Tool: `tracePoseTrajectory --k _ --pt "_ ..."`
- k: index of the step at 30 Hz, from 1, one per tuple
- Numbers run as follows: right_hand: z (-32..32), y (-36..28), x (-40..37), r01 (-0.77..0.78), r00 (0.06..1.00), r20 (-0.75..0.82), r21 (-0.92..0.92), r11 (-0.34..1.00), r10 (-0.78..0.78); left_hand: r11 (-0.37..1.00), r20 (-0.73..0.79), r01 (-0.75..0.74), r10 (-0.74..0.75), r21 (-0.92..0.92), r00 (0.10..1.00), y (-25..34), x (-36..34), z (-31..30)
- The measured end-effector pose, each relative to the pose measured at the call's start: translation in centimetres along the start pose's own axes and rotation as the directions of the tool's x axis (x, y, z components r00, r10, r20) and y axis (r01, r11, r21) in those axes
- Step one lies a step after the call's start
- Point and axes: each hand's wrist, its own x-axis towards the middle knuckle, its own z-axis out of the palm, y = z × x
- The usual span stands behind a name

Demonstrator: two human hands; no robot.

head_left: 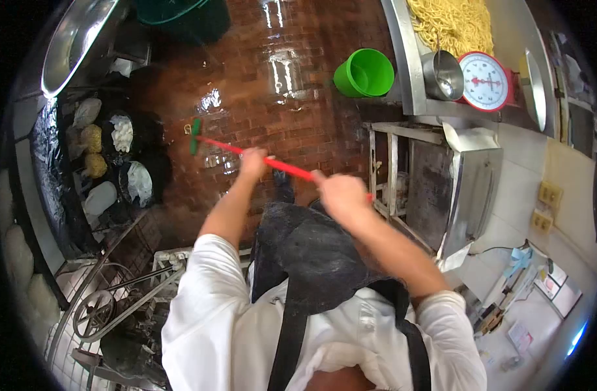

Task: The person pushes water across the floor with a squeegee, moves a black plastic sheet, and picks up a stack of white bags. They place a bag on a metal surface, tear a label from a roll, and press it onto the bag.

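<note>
Both my hands grip the red pole of a floor squeegee (292, 171), which slants down to the left across my front. Its narrow green head (195, 136) rests against the wet brick floor (246, 98). My left hand (253, 163) is closed around the middle of the pole. Nearer its upper end, my right hand (344, 197) is wrapped round it, slightly blurred. A small yellowish strand (188, 129) lies beside the green head.
A green bucket (365, 73) stands right of the floor, below a steel counter with yellow noodles (451, 26), a metal pot (442, 75) and a red dial scale (485, 81). Bags (100, 197) line the left. Behind them is a machine with a pulley wheel (94, 315).
</note>
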Motion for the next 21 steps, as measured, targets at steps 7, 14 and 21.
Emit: tracePoseTrajectory --k 7,14,21 --pt "-12.8 7.7 -8.5 -0.244 0.969 0.0 0.097 0.965 0.245 0.983 -0.125 -0.146 0.132 -0.11 0.983 16.2 5.5 -7.3" --pt "-22.9 14.8 -11.1 -0.426 0.904 -0.202 -0.361 0.83 0.377 0.822 0.03 -0.252 0.31 -0.51 0.95 35.0 18.9 -6.0" --pt "-18.8 15.8 4.2 -0.007 0.997 -0.078 -0.215 0.977 -0.01 0.972 -0.034 -0.074 0.068 -0.224 0.997 14.9 18.5 -6.0"
